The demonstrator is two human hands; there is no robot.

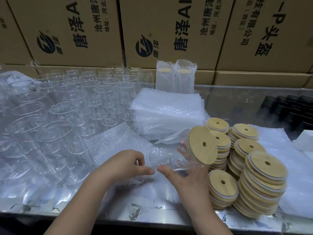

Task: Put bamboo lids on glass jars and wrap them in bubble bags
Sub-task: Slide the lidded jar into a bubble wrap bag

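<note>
So the lidded jar [171, 158] is tipped on its side in mid-air just left of the lid stacks [243, 177], with its bamboo lid [202, 145] facing those stacks. The right hand [186, 177] cups it from below with fingers spread around the glass. The left hand [125, 164] is at the jar's base end, thumb and fingertips pinched together on what looks like the edge of a bubble bag [116, 146]. Can't say for sure, since clear film on clear glass is hard to read.

What I'd worry about:
- The lid only looks pressed on, so sideways it could pop off while the bag gets tugged over.
- The glass is slick and the right-hand grip is loose, so a hard pull could slide the jar out.
- The lid stacks lean a bit and sit right beside the right wrist; one elbow nudge could topple them.

Room-wise, it's tight. The open jars [71, 116] crowd in left of the held jar, the bag pile [169, 109] sits behind it, and the two wrapped jars [176, 76] are further back. The only free patch is the surface [152, 216] in front of the jar, and that runs to the near edge pretty fast.
</note>
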